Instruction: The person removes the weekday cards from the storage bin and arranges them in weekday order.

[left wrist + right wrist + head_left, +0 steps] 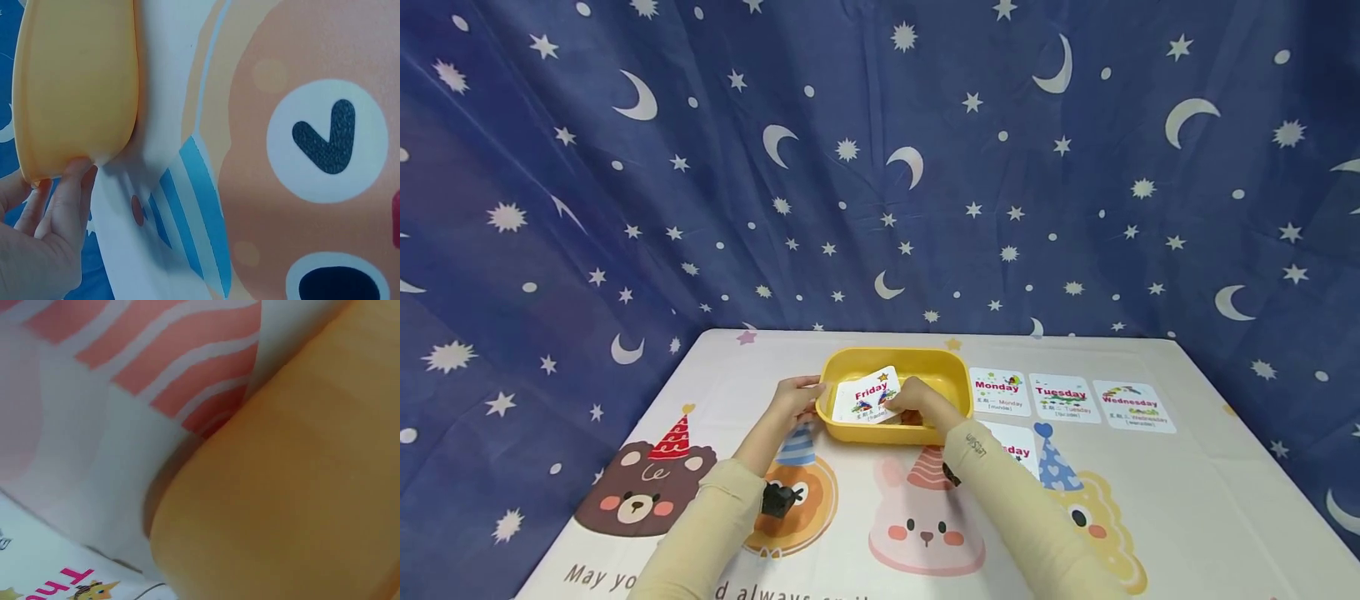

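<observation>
While the Friday card (867, 397) slopes up rightward, the right grip (920, 397) pinches it, left grip (793, 396) clasping the crosswise tray (857, 433).

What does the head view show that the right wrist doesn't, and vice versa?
Only the head shows the left hand, right hand, Friday card, Monday card, Tuesday card and Wednesday card. Only the right wrist shows the letters "Thu" on the Thursday card; the right sleeve hides them from the head camera. Both show the yellow tray, part of that card and the pink striped hat.
</observation>
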`<state>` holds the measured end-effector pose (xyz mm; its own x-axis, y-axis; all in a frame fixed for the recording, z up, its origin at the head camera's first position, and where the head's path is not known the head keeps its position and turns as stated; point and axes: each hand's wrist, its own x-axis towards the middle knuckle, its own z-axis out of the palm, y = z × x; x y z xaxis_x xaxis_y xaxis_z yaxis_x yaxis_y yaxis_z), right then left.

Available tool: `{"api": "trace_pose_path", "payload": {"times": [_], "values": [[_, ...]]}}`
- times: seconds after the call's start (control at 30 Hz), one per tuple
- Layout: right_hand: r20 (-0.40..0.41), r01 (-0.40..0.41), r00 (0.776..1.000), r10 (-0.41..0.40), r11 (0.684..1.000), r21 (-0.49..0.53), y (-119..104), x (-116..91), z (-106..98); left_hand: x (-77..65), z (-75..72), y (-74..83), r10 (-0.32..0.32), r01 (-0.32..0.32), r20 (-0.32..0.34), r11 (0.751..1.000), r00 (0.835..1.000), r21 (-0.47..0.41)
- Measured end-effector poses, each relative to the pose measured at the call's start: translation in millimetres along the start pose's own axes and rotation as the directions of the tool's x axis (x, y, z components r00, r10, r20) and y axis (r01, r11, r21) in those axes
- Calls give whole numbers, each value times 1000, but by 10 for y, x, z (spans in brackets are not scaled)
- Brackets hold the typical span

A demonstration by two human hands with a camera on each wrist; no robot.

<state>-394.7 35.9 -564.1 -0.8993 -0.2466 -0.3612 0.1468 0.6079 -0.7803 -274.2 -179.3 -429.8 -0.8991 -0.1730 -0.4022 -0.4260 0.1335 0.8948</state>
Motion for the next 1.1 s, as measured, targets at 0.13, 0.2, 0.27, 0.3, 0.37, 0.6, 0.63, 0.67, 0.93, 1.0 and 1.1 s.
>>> {"api": "trace_pose_path", "payload": {"times": [0.13,0.2,0.27,0.3,0.37,0.6,0.63,0.67,0.93,1.0,1.1], "values": [[8,-69,998,69,990,125,-419,-637,-154,-10,0,-1,7,-7,2,1000,1000,2],[24,-42,999,38,982,185,-500,-849,-208,-14,6,-8,5,-5,-2,1000,1000,7],[27,-16,1000,10,976,216,-574,-1031,-269,-11,10,-9,7,-7,-1,1000,1000,9],[27,2,1000,-8,973,233,-600,-1099,-301,-9,12,-8,6,-6,-4,1000,1000,7],[24,43,998,-52,963,265,-635,-1196,-371,-3,17,-3,6,-6,0,1000,1000,6],[-1,80,996,-84,947,310,-814,-1519,-595,0,17,19,2,-2,9,1000,1000,22],[-1,82,996,-86,946,315,-819,-1533,-610,-1,11,22,-3,3,7,1000,1000,26],[-2,79,997,-83,944,321,-832,-1557,-633,1,6,25,-6,6,10,1000,1000,28],[-43,131,991,-123,938,322,-789,-1630,-817,23,15,74,1,-1,26,1000,1000,-10],[-32,129,992,-126,932,339,-760,-1657,-848,24,8,65,-6,6,26,1000,1000,0],[-12,129,991,-133,929,347,-726,-1709,-896,22,-5,47,-20,20,27,1000,999,18]]}}
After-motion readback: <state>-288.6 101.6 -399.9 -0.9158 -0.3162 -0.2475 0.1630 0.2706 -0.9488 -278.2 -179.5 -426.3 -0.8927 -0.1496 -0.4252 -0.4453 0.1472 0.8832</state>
